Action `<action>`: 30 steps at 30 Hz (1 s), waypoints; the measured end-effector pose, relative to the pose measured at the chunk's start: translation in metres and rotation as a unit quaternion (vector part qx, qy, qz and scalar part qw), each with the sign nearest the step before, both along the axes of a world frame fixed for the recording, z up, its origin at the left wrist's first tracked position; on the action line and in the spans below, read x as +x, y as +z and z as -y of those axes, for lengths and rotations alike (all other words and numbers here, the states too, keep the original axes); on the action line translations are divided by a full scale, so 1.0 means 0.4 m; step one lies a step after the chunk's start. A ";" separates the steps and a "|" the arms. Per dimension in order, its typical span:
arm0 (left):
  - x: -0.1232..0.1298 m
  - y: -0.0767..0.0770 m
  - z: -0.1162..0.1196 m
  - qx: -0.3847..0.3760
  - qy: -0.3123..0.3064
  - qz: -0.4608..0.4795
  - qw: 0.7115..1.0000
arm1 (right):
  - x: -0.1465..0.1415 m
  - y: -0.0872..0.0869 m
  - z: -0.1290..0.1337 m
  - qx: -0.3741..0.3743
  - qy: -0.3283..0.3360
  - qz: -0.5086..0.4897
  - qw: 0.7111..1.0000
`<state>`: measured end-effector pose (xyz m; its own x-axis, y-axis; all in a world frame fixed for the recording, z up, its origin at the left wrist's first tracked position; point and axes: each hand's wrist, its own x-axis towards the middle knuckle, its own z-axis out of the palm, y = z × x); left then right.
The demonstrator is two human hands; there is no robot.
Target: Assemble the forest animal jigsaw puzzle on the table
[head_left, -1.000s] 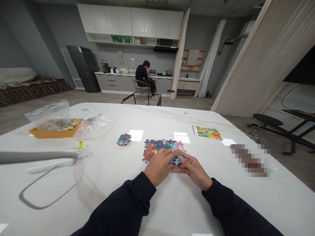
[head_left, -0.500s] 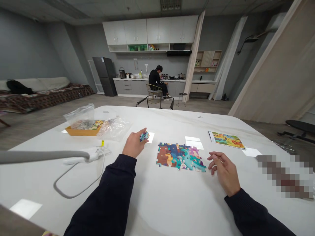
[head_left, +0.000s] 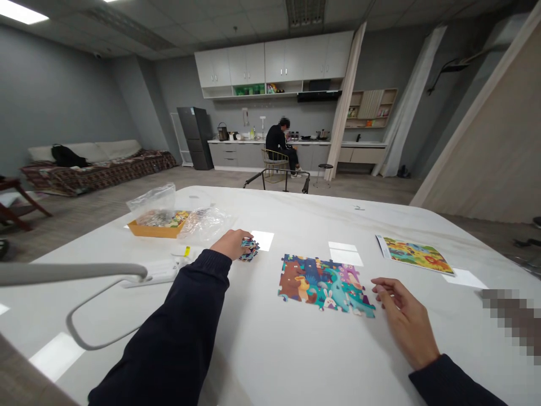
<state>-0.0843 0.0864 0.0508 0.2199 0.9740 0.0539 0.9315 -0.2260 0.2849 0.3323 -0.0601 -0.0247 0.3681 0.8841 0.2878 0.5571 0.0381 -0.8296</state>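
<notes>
Pinching loose pieces (head_left: 251, 251) left of the puzzle (head_left: 325, 286) with my left hand (head_left: 231, 245), I hold my right hand (head_left: 406, 316) half-open, empty, to its right; a second ago both were on it.

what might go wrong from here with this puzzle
The left hand is at the stack of loose pieces, which might topple or scatter if bumped.

The right hand hovers near the joined puzzle; a brush against its edge could shift pieces apart.

The looped cord lies near the left sleeve and might snag.
</notes>
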 end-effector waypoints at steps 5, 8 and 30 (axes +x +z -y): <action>-0.001 0.000 0.002 -0.026 0.001 -0.025 0.999 | 0.008 -0.013 -0.003 -0.006 0.017 -0.017 1.000; 0.007 0.001 0.002 -0.045 0.000 -0.049 0.998 | 0.010 -0.018 -0.005 -0.005 0.027 -0.020 0.999; 0.092 0.037 0.002 -0.045 0.009 -0.103 0.994 | -0.006 -0.004 -0.004 -0.015 0.045 0.009 0.999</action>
